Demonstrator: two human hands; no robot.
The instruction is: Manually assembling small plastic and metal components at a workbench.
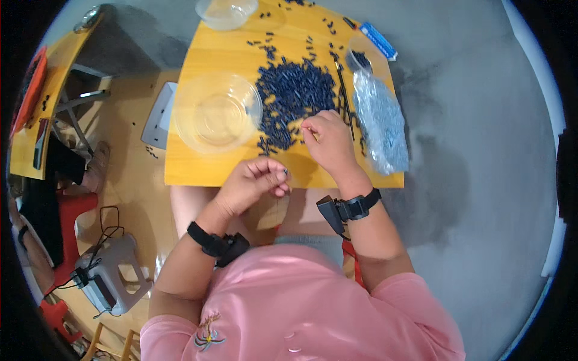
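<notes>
A heap of small dark-blue, tube-like pieces (295,90) lies spread in the middle of the yellow table. My left hand (253,183) is just off the table's near edge, its thumb and forefinger pinched on a small dark-blue piece (285,172). Over the heap's near right side is my right hand (328,141), thumb and forefinger pressed together. Whatever sits between those fingertips is too small to make out. Left of the heap stands a wide clear plastic bowl (186,129).
A clear plastic bag with light-blue contents (382,123) lies along the right edge. Thin black rods (343,90) lie beside it. Behind are a small tub (373,57), a blue-and-white box (379,41) and another clear bowl (226,21). A person's leg (93,171) shows at left, near a grey stool (114,271).
</notes>
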